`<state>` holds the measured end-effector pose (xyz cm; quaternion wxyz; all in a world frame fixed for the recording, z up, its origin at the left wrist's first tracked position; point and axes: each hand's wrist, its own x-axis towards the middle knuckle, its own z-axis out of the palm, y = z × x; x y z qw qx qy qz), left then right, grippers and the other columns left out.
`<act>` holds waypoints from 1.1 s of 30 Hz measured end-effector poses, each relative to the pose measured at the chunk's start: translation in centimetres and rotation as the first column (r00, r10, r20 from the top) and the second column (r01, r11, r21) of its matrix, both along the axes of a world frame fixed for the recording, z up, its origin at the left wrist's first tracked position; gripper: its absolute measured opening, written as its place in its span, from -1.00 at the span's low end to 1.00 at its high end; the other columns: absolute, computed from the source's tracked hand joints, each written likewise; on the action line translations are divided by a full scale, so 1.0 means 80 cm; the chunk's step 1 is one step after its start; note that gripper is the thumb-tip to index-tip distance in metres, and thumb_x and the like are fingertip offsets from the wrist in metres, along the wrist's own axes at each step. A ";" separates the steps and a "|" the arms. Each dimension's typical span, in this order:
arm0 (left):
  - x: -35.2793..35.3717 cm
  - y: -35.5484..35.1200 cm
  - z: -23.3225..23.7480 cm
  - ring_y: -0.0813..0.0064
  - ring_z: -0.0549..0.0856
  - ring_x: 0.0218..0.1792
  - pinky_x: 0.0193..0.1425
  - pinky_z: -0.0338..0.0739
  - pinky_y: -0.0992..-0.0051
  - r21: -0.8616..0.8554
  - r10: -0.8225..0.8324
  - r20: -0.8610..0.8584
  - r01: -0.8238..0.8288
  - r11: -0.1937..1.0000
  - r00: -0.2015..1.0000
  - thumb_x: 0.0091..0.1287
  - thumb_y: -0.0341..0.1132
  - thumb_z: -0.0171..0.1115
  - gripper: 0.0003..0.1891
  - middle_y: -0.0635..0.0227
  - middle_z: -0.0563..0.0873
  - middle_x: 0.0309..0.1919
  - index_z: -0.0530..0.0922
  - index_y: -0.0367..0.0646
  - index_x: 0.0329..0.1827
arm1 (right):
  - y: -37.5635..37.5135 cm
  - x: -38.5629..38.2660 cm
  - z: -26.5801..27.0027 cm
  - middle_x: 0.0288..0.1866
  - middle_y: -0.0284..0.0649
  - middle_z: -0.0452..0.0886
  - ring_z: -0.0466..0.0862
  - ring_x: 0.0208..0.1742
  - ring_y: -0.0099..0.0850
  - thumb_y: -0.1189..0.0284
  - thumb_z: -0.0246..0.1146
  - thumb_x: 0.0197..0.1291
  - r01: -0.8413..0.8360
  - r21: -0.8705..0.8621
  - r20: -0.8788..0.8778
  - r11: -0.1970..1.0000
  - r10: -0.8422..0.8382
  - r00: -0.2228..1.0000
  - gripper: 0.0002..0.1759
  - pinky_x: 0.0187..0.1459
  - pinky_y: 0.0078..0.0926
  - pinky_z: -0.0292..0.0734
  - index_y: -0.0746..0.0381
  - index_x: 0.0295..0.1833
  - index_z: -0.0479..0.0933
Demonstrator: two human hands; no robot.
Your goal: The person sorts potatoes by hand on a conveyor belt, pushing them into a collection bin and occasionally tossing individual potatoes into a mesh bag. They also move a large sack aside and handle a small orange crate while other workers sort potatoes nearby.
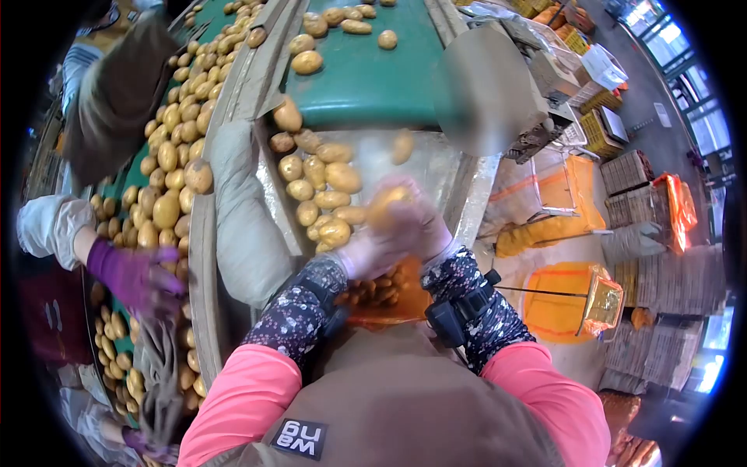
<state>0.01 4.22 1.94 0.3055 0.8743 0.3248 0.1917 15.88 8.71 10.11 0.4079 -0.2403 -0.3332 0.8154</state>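
My left hand (367, 255) and my right hand (426, 224), both in pale pink gloves, are close together over the lower end of a metal chute (436, 159). Fingers of both hands close around a yellow-brown potato (387, 205), though motion blurs them. Several potatoes (333, 177) lie in the chute's left side, beside my left hand. Another potato (402, 146), also blurred, is on the chute just beyond my hands. Below my wrists, more potatoes sit in an orange bag (408, 300).
A green conveyor belt (373, 86) carrying scattered potatoes leads to the chute. Left of it runs another belt full of potatoes (166, 210), where a co-worker's purple-gloved hand (140, 272) reaches in. A grey cloth-wrapped edge (245, 226) separates us. Stacked crates (654, 284) stand right.
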 end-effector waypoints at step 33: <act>0.037 0.024 0.008 0.22 0.56 0.29 0.43 0.38 0.07 0.490 -0.040 -0.178 0.124 0.863 0.983 0.20 -0.24 0.33 -0.59 0.45 0.61 0.29 0.66 0.01 0.15 | 0.100 0.580 0.011 0.01 -0.18 0.63 0.62 0.09 -0.19 0.10 0.08 0.47 0.878 0.396 0.267 0.268 -0.949 0.169 -0.53 0.12 -0.16 0.64 0.12 0.32 0.43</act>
